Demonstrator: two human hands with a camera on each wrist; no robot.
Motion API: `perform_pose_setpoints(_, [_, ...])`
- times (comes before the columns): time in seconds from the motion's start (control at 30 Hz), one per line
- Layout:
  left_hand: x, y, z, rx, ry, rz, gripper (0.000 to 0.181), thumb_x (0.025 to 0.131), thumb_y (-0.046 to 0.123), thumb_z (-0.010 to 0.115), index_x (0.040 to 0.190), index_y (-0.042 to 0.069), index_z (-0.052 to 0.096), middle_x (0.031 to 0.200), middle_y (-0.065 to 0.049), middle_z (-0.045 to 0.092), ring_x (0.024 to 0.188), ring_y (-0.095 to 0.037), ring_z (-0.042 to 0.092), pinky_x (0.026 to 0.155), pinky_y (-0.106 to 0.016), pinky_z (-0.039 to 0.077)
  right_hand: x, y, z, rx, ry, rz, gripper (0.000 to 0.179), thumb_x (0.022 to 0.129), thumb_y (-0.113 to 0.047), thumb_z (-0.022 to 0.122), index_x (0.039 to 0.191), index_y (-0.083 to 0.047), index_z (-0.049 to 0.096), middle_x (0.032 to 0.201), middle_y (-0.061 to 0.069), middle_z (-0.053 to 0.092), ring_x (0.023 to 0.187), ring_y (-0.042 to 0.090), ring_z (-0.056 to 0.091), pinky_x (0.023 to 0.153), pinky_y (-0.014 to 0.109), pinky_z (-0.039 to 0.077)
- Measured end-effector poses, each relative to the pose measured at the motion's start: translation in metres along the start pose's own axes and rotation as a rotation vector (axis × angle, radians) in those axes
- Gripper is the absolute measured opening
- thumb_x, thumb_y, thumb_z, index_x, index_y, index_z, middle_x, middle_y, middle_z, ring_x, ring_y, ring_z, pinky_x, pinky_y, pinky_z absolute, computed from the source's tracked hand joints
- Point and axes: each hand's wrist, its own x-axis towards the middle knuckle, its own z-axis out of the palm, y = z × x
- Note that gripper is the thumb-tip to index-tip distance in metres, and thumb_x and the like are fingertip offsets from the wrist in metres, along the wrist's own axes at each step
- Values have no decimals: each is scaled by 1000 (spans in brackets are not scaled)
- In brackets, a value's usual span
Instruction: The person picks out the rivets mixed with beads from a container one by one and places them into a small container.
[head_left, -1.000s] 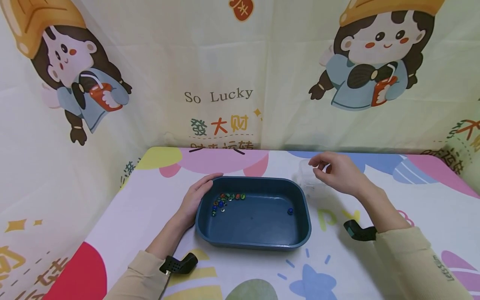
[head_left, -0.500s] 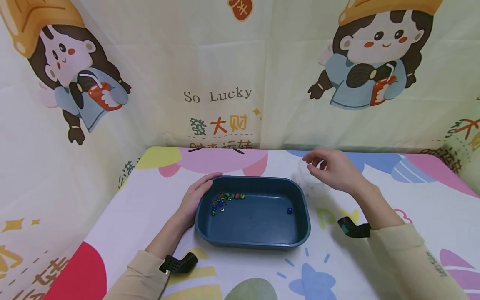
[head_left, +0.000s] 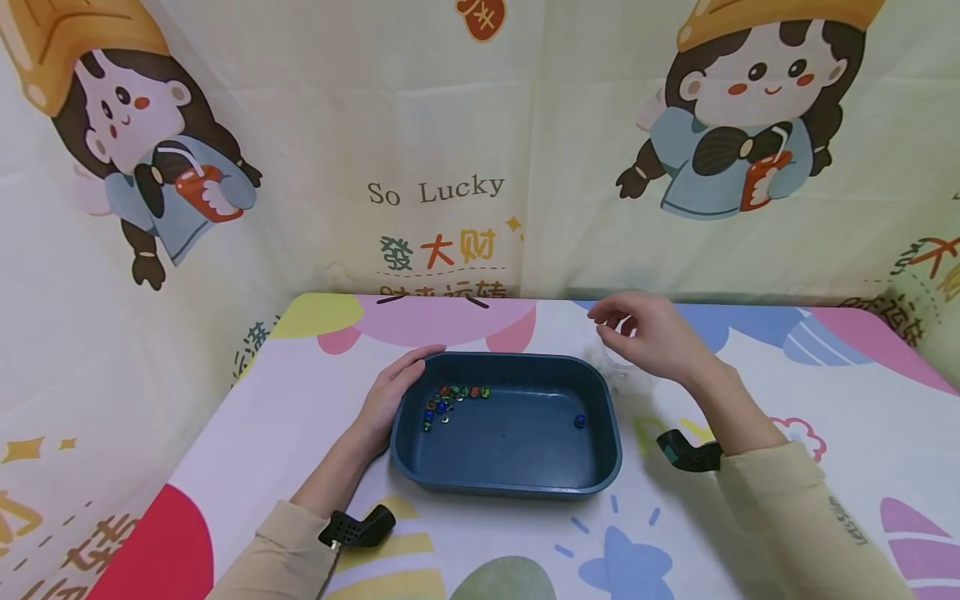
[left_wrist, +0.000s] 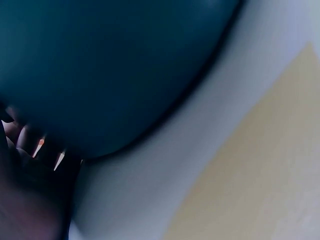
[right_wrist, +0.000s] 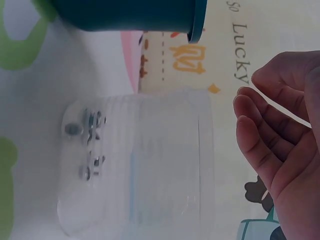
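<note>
My left hand (head_left: 386, 400) rests against the left end of a dark blue rectangular plastic basin (head_left: 506, 462), its fingers straight along the outer wall toward the far corner. Inside the basin, several colourful glass marbles (head_left: 441, 407) cluster at the far left, and a lone blue marble (head_left: 580, 421) lies near the right end. My right hand (head_left: 648, 337) hovers above a clear plastic container (right_wrist: 167, 150) beyond the basin's right corner. Its fingers are loosely bent, thumb apart from the fingertips, and nothing shows between them. A few dark marbles (right_wrist: 93, 125) lie at the container's bottom.
A patterned cloth (head_left: 315, 558) covers the table. Behind it hangs a printed cream curtain (head_left: 450, 108), which also closes off the left side. Each wrist carries a black camera mount, such as the one on the left wrist (head_left: 358, 528).
My right hand has shifted left and slightly away from me, over the clear container toward the basin. My left hand, the basin and the marbles in it have stayed put.
</note>
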Motion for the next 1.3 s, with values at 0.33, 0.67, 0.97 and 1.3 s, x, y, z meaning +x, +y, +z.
perform_pose_setpoints(0.33, [0,0,-1,1,-8,6,44,110,25,38,148,5,49,149,-12,49,136,-27,46,114,-46,34,11,-11,6,36,-8,3,17,92,1,67,107,-4,73,99,5,70,85,17,61,75,39,55])
perform_pose_setpoints(0.67, [0,1,1,1,-4,6,43,110,24,37,147,6,50,147,-13,51,135,-28,47,114,-46,34,21,-23,11,76,3,-42,17,90,2,69,106,-2,73,99,6,71,84,17,62,74,39,56])
perform_pose_setpoints(0.97, [0,1,2,0,-4,9,43,110,24,37,147,5,50,148,-13,50,136,-28,46,114,-47,34,29,-33,17,95,-5,-58,16,90,1,69,105,-2,72,100,8,71,83,18,62,73,38,56])
perform_pose_setpoints(1.3, [-1,1,0,1,-1,-1,43,110,23,37,148,6,49,148,-13,50,135,-28,47,114,-46,34,33,-36,17,101,3,-83,16,90,2,70,105,-2,72,99,7,70,83,18,62,72,38,56])
